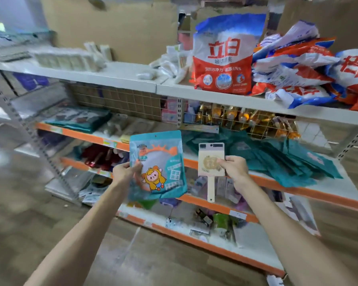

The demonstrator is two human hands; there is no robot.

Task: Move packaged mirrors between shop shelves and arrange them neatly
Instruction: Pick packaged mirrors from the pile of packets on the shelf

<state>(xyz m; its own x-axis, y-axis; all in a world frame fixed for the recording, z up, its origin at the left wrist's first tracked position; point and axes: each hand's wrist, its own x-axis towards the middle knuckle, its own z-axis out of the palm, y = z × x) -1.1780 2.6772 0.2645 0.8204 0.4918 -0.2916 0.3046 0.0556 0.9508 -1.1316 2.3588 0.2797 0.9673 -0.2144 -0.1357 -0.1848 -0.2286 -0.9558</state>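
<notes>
Teal mirror packet (159, 162): flat pouch with a cartoon figure printed on it, held upright in the air in front of the shelving, face toward the camera, long axis near vertical with a slight lean. Left hand (124, 172) pinches it at the left edge, thumb on the front, fingers curled behind.

Handled mirror (210, 159): pale card-backed piece, also in the air, just right of the packet and not touching it. The handle hangs straight down. Right hand (236, 168) grips its right edge, fingers closed on the card.

Neither item rests on a shelf. Both sit at about the height of the middle shelf (310, 193) and in front of its orange rim.

Key relation: a loose pile of teal packets (281, 164) lies flat on the middle shelf, to the right of both hands and further back. The right hand is the nearer one. The left hand's packet matches that pile, so it would have to travel right and forward, past the handled mirror, and tip from upright to flat to lie with the others. Judgement only: the pile looks fanned and untidy and probably needs squaring up.

Detergent bags (223, 58) are heaped on the top shelf (116, 77) above. The frame is blurred toward its edges.
</notes>
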